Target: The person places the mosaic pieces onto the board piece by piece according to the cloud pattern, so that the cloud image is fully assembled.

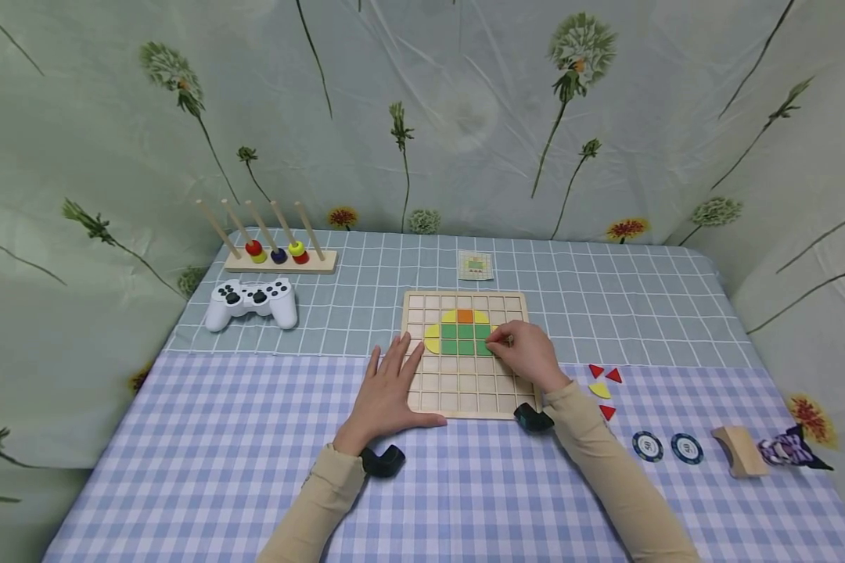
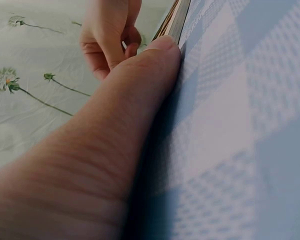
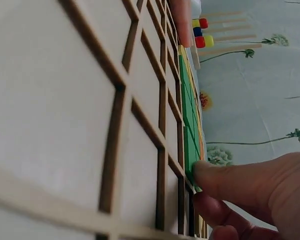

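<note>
A wooden grid board [image 1: 465, 387] lies mid-table with green tiles [image 1: 465, 339], an orange tile [image 1: 465, 316] and yellow curved tiles [image 1: 433, 338] in its upper rows. My left hand [image 1: 394, 383] lies flat at the board's lower left corner, fingers straight, the thumb [image 2: 115, 125] along the board's edge [image 2: 175, 20]. My right hand [image 1: 500, 338] rests on the board just right of the green tiles [image 3: 190, 130]. Its fingers are curled and pinch a small yellow tile [image 1: 495, 331], mostly hidden. The right thumb [image 3: 250, 185] presses at the green edge.
A white game controller [image 1: 251, 301] and a peg stand with coloured rings [image 1: 279, 254] sit far left. Behind the board lies a pattern card [image 1: 475, 266]. Right of it lie loose red and yellow pieces [image 1: 601, 383], two chips [image 1: 648, 446], a wooden block [image 1: 739, 451] and a purple striped object [image 1: 789, 450].
</note>
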`<state>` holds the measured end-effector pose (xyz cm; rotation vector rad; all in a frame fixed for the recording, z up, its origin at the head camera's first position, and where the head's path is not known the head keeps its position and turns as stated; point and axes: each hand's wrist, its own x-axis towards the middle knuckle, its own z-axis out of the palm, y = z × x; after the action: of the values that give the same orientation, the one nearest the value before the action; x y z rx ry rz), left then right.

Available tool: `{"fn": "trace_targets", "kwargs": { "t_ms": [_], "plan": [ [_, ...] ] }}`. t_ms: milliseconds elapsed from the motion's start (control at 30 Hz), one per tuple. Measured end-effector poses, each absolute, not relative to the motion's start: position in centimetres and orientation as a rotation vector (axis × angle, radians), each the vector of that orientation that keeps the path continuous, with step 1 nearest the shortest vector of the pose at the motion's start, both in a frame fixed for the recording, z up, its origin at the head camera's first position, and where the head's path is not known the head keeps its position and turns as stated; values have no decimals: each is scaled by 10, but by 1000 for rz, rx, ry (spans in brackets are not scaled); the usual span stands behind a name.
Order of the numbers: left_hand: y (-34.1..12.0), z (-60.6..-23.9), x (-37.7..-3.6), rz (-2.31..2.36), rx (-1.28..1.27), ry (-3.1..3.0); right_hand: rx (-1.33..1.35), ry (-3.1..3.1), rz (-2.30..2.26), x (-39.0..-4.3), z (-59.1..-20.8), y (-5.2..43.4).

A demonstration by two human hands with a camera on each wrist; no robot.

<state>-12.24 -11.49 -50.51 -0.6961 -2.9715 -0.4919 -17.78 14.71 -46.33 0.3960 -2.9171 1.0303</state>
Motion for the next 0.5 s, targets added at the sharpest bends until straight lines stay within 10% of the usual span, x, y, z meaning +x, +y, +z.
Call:
{"fn": "trace_targets", "kwargs": {
  "t_ms": [500],
  "plan": [
    [-116, -506, -123, -523, -724, -2926, 199, -2921, 953, -142, -447, 220]
  ]
}}
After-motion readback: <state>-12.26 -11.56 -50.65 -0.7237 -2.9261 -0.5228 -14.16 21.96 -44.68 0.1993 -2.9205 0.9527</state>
